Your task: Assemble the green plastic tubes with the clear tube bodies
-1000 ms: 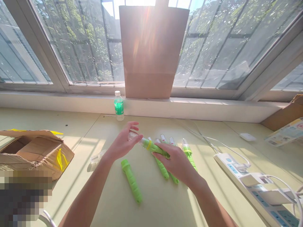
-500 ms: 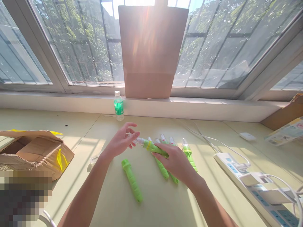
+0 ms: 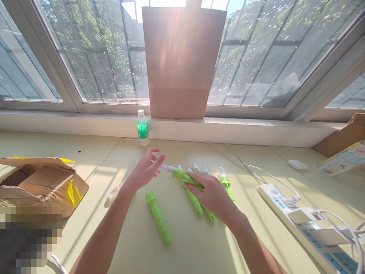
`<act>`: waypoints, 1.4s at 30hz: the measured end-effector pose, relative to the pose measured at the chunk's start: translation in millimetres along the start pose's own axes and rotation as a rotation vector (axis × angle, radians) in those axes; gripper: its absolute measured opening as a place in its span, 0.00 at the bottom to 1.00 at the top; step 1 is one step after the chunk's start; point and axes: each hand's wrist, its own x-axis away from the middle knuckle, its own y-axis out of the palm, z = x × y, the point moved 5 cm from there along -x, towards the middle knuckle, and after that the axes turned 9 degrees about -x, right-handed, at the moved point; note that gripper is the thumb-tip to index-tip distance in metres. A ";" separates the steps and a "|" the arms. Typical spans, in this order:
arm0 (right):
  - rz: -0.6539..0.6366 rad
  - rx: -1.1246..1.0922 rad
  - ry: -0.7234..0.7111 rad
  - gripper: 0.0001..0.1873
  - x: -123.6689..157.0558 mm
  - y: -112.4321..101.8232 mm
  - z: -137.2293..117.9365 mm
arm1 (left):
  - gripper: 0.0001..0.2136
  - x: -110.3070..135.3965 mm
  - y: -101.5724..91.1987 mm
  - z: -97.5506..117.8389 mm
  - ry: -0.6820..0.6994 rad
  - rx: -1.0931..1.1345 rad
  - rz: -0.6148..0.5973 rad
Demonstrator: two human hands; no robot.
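My right hand (image 3: 209, 190) is closed around a green ribbed plastic tube with a clear cap (image 3: 178, 174), a yellow-green ring at the joint. The tube points left, raised over the table. Just beyond the clear tip is my left hand (image 3: 146, 169), fingers spread and thumb near the tip, holding nothing I can see. Below lies an uncapped green tube (image 3: 158, 219), its threaded end pointing away from me. Several capped green tubes (image 3: 195, 203) lie behind and under my right hand, partly hidden; another capped tube (image 3: 226, 184) is to the right.
A clear plastic piece (image 3: 114, 190) lies left of my left forearm. An opened cardboard box (image 3: 54, 186) stands at left. A bottle with a green label (image 3: 143, 128) is by the sill. White power strips (image 3: 285, 213) with cables run along the right. A cardboard sheet (image 3: 182, 64) leans against the window.
My left hand has drawn slightly left, away from the clear tip, which now shows more fully. The right hand and the tube in it have hardly moved.
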 end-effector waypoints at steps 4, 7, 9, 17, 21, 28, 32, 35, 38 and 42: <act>-0.006 0.018 0.007 0.14 0.6 -0.3 0.0 | 0.24 1.2 5.2 -1.3 0.010 0.000 -0.104; -0.004 0.032 0.009 0.15 0.7 -1.9 0.9 | 0.29 5.1 2.8 4.9 0.061 0.042 -0.137; -0.004 0.033 0.007 0.15 0.6 -2.1 1.1 | 0.32 6.6 -0.1 7.4 0.055 0.039 -0.120; -0.017 0.036 0.006 0.14 0.9 -2.3 -4.8 | 0.26 7.1 -1.2 4.8 -0.019 -0.014 -0.113; -0.011 0.047 -0.010 0.15 1.5 -4.6 -7.3 | 0.30 8.8 -3.6 4.1 -0.041 -0.016 -0.115; -0.020 0.053 -0.015 0.15 1.7 -0.1 -2.8 | 0.25 4.2 4.3 -0.3 -0.022 -0.008 -0.127; -0.037 0.034 -0.006 0.15 2.2 -0.7 -3.4 | 0.25 6.1 2.6 3.6 0.050 0.067 -0.163; -0.039 0.029 0.002 0.15 2.0 -2.3 -3.5 | 0.26 8.0 -1.2 7.7 0.094 0.093 -0.183; -0.028 0.033 -0.011 0.15 1.6 -3.0 -3.4 | 0.26 8.2 -3.1 9.8 0.099 0.092 -0.170; -0.022 0.033 -0.018 0.14 2.1 -2.3 -3.6 | 0.25 6.0 -3.4 5.3 0.011 0.032 -0.093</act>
